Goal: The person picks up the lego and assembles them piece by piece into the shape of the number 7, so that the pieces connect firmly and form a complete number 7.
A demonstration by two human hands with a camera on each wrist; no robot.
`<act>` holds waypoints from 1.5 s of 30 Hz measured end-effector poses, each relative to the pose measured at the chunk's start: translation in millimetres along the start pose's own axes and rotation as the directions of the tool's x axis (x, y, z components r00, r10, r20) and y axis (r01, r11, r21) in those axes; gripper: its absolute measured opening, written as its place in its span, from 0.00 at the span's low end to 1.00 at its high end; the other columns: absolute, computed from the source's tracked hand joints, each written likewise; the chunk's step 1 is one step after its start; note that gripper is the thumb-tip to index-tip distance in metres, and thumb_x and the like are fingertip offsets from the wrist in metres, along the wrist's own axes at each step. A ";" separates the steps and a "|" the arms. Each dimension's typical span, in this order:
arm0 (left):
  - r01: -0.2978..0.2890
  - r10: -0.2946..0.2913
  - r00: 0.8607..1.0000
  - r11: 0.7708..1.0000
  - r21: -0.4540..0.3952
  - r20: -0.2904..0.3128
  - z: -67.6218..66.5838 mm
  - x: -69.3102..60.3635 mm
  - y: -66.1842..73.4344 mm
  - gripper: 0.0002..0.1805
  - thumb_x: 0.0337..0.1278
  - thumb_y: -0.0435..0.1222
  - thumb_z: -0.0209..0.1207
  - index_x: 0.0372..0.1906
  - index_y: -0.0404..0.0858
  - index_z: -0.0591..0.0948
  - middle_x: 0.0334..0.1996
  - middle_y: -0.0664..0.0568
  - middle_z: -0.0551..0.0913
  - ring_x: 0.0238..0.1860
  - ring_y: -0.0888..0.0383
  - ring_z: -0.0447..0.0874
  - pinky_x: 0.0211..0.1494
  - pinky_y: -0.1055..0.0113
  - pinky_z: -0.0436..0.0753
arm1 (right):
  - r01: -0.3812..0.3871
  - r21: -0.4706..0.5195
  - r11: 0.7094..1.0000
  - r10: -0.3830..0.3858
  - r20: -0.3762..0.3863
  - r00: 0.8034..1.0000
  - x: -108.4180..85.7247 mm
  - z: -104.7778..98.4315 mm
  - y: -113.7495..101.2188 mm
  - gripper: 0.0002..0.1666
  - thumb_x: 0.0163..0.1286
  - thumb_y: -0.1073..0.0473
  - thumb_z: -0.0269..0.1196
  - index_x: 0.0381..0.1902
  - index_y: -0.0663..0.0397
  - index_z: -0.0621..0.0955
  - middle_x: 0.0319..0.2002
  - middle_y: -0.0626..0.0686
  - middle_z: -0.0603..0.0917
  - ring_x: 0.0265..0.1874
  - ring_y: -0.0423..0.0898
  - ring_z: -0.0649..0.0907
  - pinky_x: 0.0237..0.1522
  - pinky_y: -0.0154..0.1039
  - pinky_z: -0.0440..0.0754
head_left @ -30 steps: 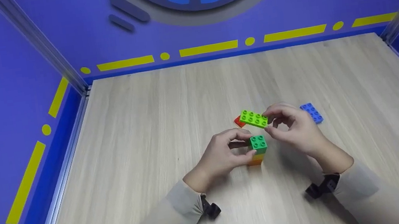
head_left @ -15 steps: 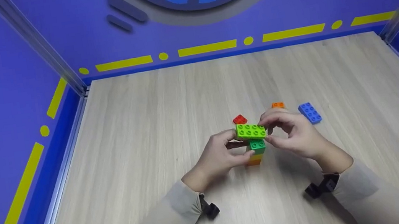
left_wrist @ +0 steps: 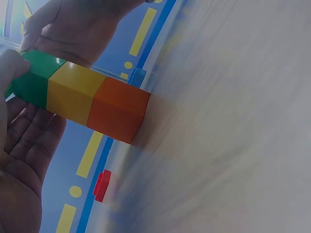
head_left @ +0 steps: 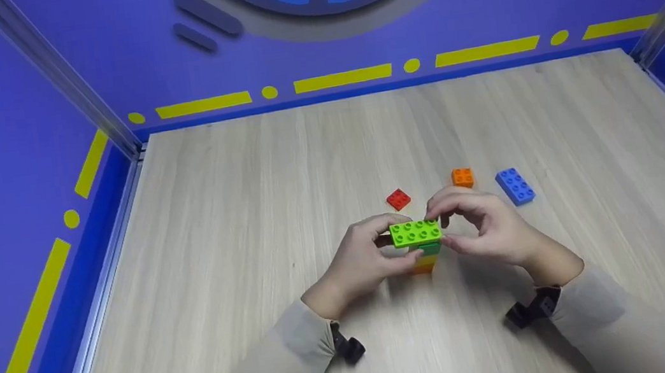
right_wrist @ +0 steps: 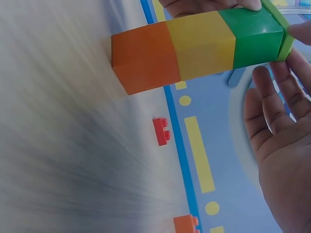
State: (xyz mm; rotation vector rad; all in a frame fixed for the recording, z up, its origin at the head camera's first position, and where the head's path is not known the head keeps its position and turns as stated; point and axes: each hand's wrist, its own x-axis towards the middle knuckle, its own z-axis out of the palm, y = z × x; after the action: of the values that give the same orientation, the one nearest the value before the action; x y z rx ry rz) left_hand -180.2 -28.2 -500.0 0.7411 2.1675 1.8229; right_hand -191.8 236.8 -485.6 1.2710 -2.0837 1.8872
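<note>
A stack stands upright on the table: orange block [right_wrist: 146,58] at the bottom, yellow block [right_wrist: 201,46] above it, green block [right_wrist: 252,38] on top. The left hand [head_left: 363,259] grips the stack by the green block, thumb in front and fingers behind. On the green block lies a flat lime brick [head_left: 416,233], reaching out to the left over the left hand's gap. At its right end the right hand [head_left: 489,227] pinches it between thumb and fingers. Whether the lime brick is fully seated cannot be told.
Behind the hands lie a small red brick [head_left: 398,199], a small orange brick [head_left: 462,178] and a blue brick [head_left: 515,186] at the right. Blue walls border the wooden table [head_left: 230,193] at the back and sides.
The right hand has brought the lime brick down and toward the person, from behind the stack onto the green block. The small orange brick has come into view. The left hand keeps its grip.
</note>
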 end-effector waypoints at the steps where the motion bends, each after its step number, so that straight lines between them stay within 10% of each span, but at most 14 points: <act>1: 0.003 -0.003 1.000 1.000 -0.006 0.000 -0.1 0.1 -0.1 0.21 0.64 0.30 0.77 0.60 0.33 0.88 0.59 0.43 0.90 0.56 0.66 0.89 0.64 0.63 0.93 | 0.000 0.016 1.000 0.000 0.001 1.000 -0.6 0.3 1.0 0.25 0.61 0.85 0.68 0.55 0.69 0.87 0.52 0.61 0.88 0.53 0.46 0.84 0.55 0.33 0.85; 19: -0.007 0.007 1.000 1.000 -0.020 -0.014 0.5 -0.1 -1.6 0.18 0.62 0.28 0.76 0.57 0.33 0.90 0.59 0.42 0.91 0.55 0.66 0.88 0.64 0.59 0.94 | -0.109 0.142 0.984 0.146 -0.286 0.947 -12.3 42.3 11.0 0.20 0.64 0.87 0.64 0.52 0.73 0.85 0.50 0.49 0.86 0.54 0.42 0.84 0.63 0.32 0.84; 45: -0.007 0.007 1.000 1.000 0.020 -0.017 0.7 0.3 -4.5 0.19 0.62 0.29 0.77 0.57 0.33 0.89 0.58 0.43 0.91 0.54 0.65 0.89 0.62 0.64 0.94 | -0.081 0.107 0.991 0.107 -0.267 0.958 -14.2 44.0 19.9 0.18 0.64 0.87 0.63 0.52 0.78 0.81 0.52 0.43 0.86 0.55 0.42 0.83 0.64 0.32 0.85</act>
State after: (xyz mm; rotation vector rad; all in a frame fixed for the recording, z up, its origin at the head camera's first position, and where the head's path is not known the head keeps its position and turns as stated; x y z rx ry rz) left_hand -181.2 -27.9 -504.4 0.7411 2.1997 1.8201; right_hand -173.7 205.1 -520.3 0.8783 -1.9650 2.0869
